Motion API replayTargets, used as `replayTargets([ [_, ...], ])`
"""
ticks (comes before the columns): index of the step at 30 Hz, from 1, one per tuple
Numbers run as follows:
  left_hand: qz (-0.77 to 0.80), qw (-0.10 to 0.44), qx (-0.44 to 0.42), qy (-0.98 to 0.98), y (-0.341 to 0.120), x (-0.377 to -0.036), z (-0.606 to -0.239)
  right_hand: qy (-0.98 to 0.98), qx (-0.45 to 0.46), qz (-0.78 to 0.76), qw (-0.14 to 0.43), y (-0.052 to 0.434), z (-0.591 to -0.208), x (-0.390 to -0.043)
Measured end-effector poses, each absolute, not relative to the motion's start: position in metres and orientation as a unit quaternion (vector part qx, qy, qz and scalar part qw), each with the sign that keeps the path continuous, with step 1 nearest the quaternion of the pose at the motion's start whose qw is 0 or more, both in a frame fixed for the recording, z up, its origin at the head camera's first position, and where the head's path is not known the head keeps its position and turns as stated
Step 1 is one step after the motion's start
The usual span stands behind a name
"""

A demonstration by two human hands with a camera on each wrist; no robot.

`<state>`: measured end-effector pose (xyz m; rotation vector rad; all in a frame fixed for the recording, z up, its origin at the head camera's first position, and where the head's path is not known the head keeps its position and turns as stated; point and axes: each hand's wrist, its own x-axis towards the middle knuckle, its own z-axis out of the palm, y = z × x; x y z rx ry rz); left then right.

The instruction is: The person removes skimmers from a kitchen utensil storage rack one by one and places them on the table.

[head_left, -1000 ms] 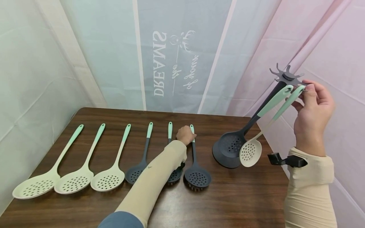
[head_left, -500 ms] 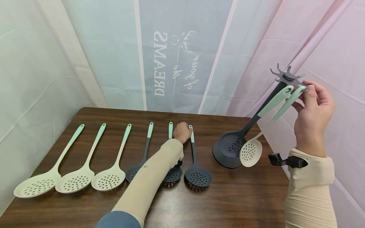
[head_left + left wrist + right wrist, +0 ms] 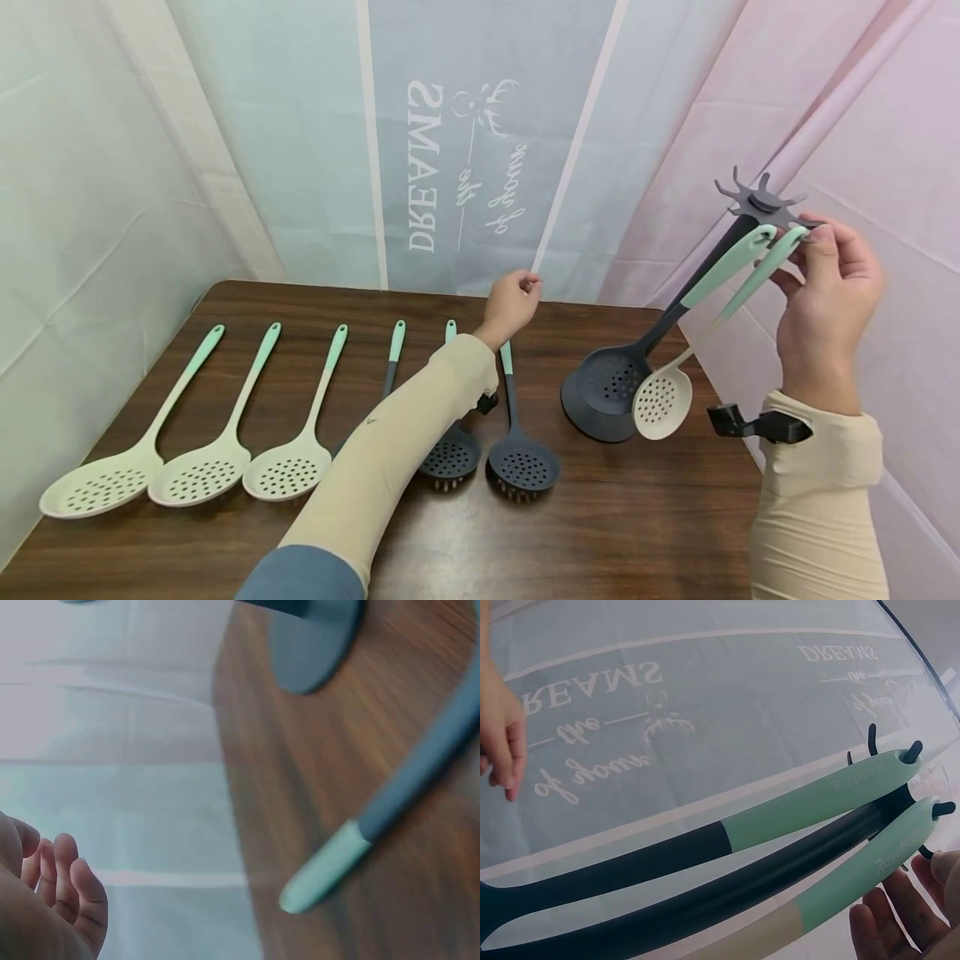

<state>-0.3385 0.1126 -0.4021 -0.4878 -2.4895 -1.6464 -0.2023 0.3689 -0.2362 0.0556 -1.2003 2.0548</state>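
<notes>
My left hand (image 3: 513,304) hovers near the table's back edge, fingers loosely curled around nothing. Below it lies a dark skimmer (image 3: 522,462) with a mint handle (image 3: 330,862); the wrist partly covers that handle. At the right, my right hand (image 3: 828,292) pinches a prong of the dark utensil rack (image 3: 761,200), beside the handle end of a small cream skimmer (image 3: 663,402). That skimmer hangs from one hook. Another hook carries a dark skimmer (image 3: 611,379) by its mint handle (image 3: 825,787). The rack's post leans to the right above its round base (image 3: 592,421).
Cream skimmers (image 3: 288,475) lie in a row on the left of the brown wooden table (image 3: 570,542). More dark skimmers (image 3: 450,454) lie in the middle, partly under the left sleeve. A printed curtain (image 3: 300,167) hangs right behind the table.
My left hand has come off the mint handle of the rightmost lying skimmer and risen toward the back edge. The right hand and rack stay nearly still.
</notes>
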Motion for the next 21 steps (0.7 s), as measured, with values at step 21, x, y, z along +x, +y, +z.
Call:
replayTargets([
  [21,-0.654,0.041,-0.331,-0.679,0.153,-0.299,-0.277,-0.524,-0.007,0.726,0.445,0.369,-0.267,-0.18],
])
